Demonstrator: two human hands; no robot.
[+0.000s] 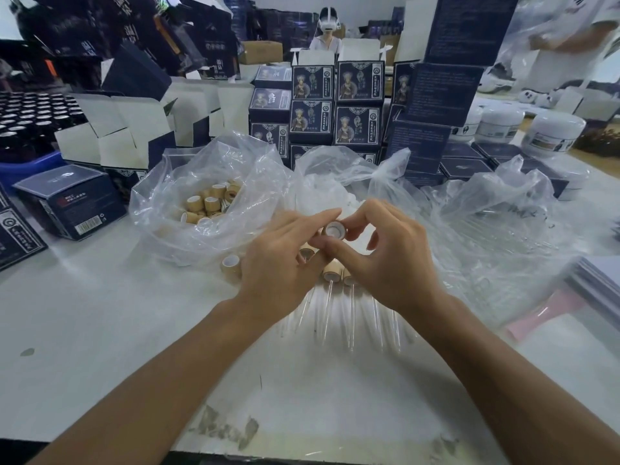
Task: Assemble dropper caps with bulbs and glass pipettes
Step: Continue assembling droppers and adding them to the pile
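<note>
At centre left of the frame an open plastic bag [214, 182] is seen holding loose bamboo-coloured caps [212, 203]; a single stray cap [230, 263] lies just in front of it on the white table [100, 330]. The left hand [285, 260] is held with fingers nearly straight, its fingertips touching the held cap [334, 229], which is pinched at mid-frame by the curled thumb and fingers of the right hand [385, 256]. The cap is judged light, stiff and smooth, best gripped round its wall. Below the hands finished droppers [335, 297] are laid out; their glass looks fragile. At centre right a second bag [496, 223] appears to hold pipettes.
</note>
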